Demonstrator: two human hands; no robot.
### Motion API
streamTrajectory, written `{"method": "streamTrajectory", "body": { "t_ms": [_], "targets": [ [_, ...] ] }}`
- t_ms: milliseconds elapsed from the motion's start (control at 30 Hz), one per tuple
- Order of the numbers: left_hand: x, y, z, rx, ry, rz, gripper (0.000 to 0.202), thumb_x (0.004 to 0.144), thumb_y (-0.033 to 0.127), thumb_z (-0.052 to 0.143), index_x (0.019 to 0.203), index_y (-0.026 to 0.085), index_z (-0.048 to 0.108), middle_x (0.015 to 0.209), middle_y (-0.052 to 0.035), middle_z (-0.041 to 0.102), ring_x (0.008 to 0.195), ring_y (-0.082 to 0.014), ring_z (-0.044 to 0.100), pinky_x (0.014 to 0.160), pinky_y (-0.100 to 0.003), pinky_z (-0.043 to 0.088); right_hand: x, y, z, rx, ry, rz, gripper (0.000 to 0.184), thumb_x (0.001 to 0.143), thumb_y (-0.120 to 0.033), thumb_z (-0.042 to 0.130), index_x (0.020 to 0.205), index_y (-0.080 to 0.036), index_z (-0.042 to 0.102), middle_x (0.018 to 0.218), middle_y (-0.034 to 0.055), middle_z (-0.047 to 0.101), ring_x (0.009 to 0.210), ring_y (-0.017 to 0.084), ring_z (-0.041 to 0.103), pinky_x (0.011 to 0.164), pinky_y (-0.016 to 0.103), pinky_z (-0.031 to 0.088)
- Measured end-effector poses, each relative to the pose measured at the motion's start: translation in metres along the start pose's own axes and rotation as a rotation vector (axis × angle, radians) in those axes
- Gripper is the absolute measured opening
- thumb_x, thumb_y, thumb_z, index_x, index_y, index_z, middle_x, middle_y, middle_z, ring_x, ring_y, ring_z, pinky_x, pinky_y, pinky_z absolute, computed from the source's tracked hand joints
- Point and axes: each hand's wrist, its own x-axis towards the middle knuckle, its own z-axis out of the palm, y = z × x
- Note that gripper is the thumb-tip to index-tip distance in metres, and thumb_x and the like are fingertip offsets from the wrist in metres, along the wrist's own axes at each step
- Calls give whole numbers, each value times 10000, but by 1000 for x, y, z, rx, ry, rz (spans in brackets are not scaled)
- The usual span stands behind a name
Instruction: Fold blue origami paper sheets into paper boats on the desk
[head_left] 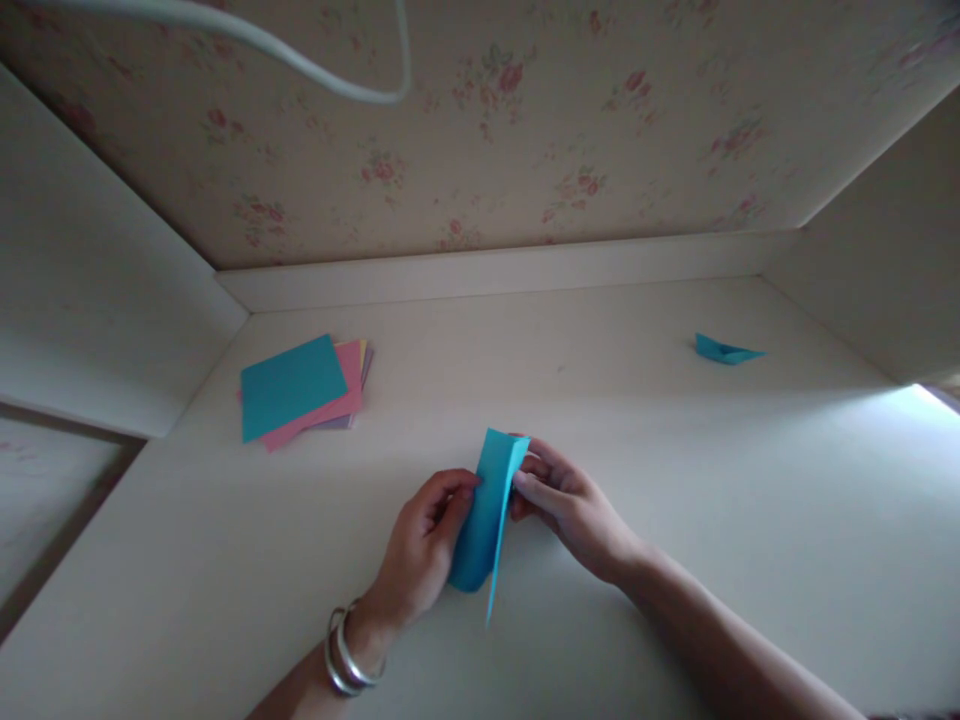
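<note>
1. A blue paper sheet (487, 510) is standing curled over itself on the cream desk (675, 480), near its front middle.
2. The left hand (421, 545) is pinching its left side.
3. The right hand (566, 500) is pinching its right edge.
4. Bangles (346, 652) are circling the left wrist.
5. A stack of coloured sheets (300, 392) is lying far left; a folded blue piece (724, 350) far right.

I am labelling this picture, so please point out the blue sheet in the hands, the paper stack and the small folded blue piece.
blue sheet (487, 510): head view, middle of the curled face.
paper stack (292, 385): head view, top blue sheet.
small folded blue piece (721, 350): head view, its centre.
</note>
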Motion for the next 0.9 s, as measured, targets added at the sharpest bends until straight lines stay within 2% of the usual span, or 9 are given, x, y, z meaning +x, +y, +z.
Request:
{"method": "streamTrajectory", "body": {
  "t_ms": [100,200,333,500,600,667,767,833,900],
  "targets": [
    [0,2,-1,-10,62,-19,282,940,446,584,1028,210,712,969,-49,731,865,-196,642,760,-269,504,2,2,-3,-103,110,-27,244,889,-403,720,950,-186,628,682,-43,570,592,100,549,570,232,404],
    [0,4,-2,-89,60,-65,372,949,506,559,1145,212,675,1029,-64,730,893,-207,666,771,-288,527,4,2,-3,-128,222,-61,285,851,-418,749,948,-182,621,652,-59,560,536,88,535,524,226,379],
    [0,5,-4,-127,5,-93,460,929,500,604,1289,217,567,1152,-82,681,864,-192,684,713,-290,555,6,-4,-3,17,364,-100,434,753,-404,826,1058,-217,580,666,-75,608,495,89,557,491,218,427],
    [0,2,2,-244,-137,-144,725,876,402,715,1452,261,299,1261,-111,618,863,-187,706,744,-335,599,0,-11,-3,257,516,-29,476,634,-315,903,912,-230,526,672,-72,644,550,121,662,546,231,556],
    [0,-1,10,-254,-118,-109,659,879,368,718,1410,235,352,1149,-96,674,902,-206,716,774,-338,597,-7,-9,-1,286,483,86,483,635,-299,904,921,-224,522,710,-42,676,593,145,702,576,243,579],
    [0,-1,12,-248,2,-81,628,876,365,716,1395,224,392,1043,-69,705,841,-200,723,732,-327,594,-10,-7,1,251,420,127,489,651,-322,897,951,-222,525,699,-38,673,586,152,701,571,249,572],
    [2,3,8,-263,171,-66,690,848,340,728,1440,226,392,923,-23,718,709,-166,703,687,-307,576,-13,-8,-1,191,323,73,491,705,-407,861,1026,-238,531,727,-46,657,560,153,673,559,274,553],
    [4,6,2,-269,185,-74,717,837,308,722,1468,221,393,853,3,708,652,-142,676,672,-288,561,-15,-11,-5,177,288,11,471,751,-468,819,1072,-256,548,760,-43,639,583,148,642,559,274,529],
    [4,9,-4,-261,128,-90,750,851,277,689,1514,229,341,771,31,682,614,-128,654,645,-266,545,-17,-15,-11,159,261,-5,470,786,-501,783,1142,-271,579,744,-39,613,613,141,597,562,256,491]
  ]
}}
